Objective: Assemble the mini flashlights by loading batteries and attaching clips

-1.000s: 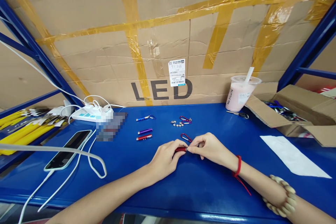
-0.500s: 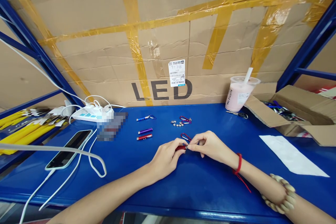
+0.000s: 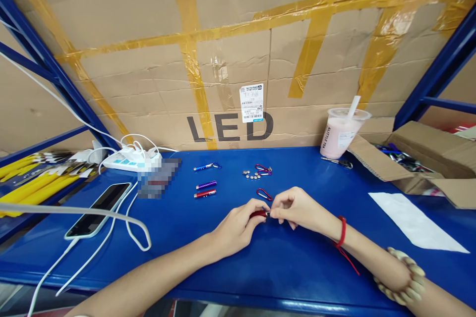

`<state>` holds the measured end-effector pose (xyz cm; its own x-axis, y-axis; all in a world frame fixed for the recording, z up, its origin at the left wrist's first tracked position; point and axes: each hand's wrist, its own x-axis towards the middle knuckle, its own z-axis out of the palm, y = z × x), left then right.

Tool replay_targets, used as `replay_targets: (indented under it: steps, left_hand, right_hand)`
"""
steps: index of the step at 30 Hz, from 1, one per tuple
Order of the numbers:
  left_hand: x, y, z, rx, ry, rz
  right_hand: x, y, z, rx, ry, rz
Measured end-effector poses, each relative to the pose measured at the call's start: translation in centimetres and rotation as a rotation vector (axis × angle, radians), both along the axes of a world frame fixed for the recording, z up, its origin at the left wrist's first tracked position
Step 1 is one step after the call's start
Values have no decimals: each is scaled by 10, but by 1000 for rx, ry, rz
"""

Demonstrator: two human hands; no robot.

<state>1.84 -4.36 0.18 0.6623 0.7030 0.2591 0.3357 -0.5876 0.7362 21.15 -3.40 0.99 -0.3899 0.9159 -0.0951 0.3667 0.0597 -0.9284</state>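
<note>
My left hand [image 3: 237,224] is closed around a small red penlight [image 3: 259,213], held level just above the blue tabletop. At the penlight's right end, my right hand [image 3: 297,210] pinches with thumb and forefinger on a small dark and silver piece, too small to make out. Just beyond the fingers lies a red carabiner clip [image 3: 264,193]. Farther back sit several small button cells [image 3: 253,176] beside more carabiner clips [image 3: 263,170]. To the left lie a blue penlight [image 3: 203,167] with a clip, a purple penlight [image 3: 206,185] and another red penlight [image 3: 205,193].
At the left are a phone [image 3: 97,212] on a cable, a white power strip [image 3: 132,160] and yellow-wrapped items [image 3: 48,185]. A pink drink cup [image 3: 340,133], keys [image 3: 337,162], an open carton [image 3: 427,158] and white paper [image 3: 418,220] are at the right. A large LED carton [image 3: 148,89] stands behind.
My right fingers have shifted slightly right relative to the left hand, so more of the penlight's dark end shows between them. My left hand keeps its hold.
</note>
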Motion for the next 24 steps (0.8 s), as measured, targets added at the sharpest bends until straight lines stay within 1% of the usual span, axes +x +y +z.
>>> replay_targets:
  steps: [5,9,11,14,16,18,20,24]
  left_hand:
    - [-1,0,-1,3,16,-4]
    - [-1,1,0,27,59,-19]
    - [-2,2,0,37,68,-25]
    - [-2,3,-1,78,67,-6]
    - [-2,3,-1,123,69,14]
    - [-2,3,-1,174,69,25]
    - [-2,4,-1,221,70,26]
    - [-2,5,-2,321,63,44]
  right_hand:
    - [-3,-2,-2,-62,48,38]
    - [-4,-4,-4,-56,39,92]
    - [-5,-5,-5,-13,30,132]
    - [-7,-7,-6,107,6,178]
    - [-9,-9,-7,172,-10,188]
    - [-10,-11,-7,193,-16,175]
    - [-12,-13,-5,155,-6,151]
    - [-15,-15,-4,-6,62,117]
